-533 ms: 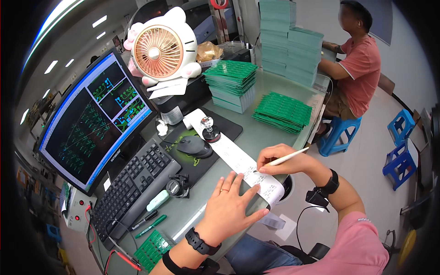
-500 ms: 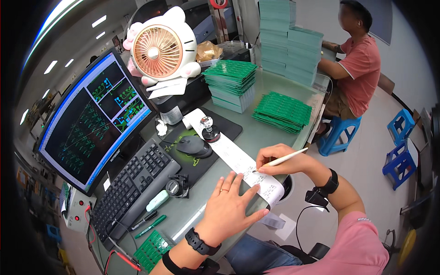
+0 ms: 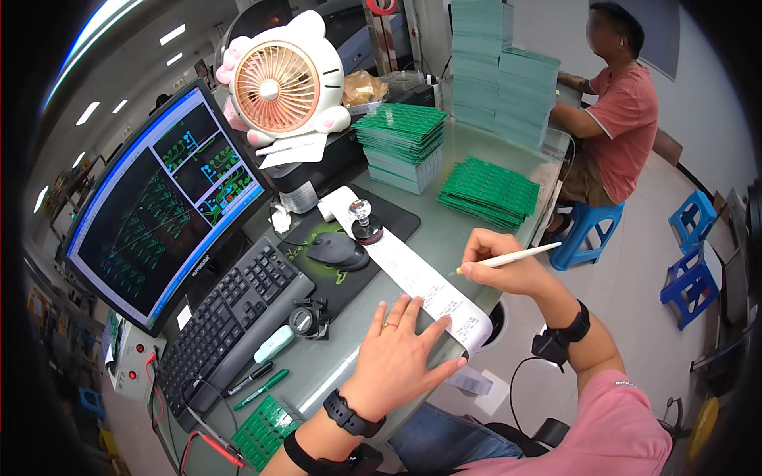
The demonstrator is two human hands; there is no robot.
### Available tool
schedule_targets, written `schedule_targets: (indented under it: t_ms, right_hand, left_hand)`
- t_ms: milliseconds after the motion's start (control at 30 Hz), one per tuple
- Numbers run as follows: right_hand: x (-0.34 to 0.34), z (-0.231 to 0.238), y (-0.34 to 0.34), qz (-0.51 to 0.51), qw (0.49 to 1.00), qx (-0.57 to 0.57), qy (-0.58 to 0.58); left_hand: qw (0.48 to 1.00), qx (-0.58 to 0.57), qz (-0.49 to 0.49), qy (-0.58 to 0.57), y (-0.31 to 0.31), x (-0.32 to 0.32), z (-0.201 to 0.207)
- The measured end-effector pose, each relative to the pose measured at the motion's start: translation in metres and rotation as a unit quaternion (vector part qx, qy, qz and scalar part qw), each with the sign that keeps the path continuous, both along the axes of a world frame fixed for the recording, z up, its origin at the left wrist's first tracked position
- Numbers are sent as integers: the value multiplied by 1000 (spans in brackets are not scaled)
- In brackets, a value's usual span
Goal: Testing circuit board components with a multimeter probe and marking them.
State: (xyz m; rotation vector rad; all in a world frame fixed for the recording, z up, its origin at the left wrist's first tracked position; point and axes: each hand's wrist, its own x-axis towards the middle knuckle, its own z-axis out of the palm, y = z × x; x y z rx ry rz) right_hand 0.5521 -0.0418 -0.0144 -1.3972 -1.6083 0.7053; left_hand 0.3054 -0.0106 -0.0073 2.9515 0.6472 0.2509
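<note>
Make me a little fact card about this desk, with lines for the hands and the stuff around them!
Left hand: fingers spread, fingertips on a long white printed paper strip
Right hand: holds a slim white pen, tip right of the strip
On the strip: a round black object with a clear knob
Left of the strip: a black computer mouse
Beyond the right hand: a low stack of flat green boards
Beside the screen: a white cat-shaped fan
</note>
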Motion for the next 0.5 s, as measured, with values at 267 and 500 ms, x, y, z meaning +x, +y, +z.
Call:
schedule_targets:
  t_ms: [267, 500]
  right_hand:
    - [-84, 14, -48, 90, 959, -16, 268]
    - [-252, 51, -5, 314, 891, 17, 327]
  left_hand:
    - [972, -120, 41, -197, 3, -86, 50]
    - [790, -239, 306, -474, 12, -227, 50]
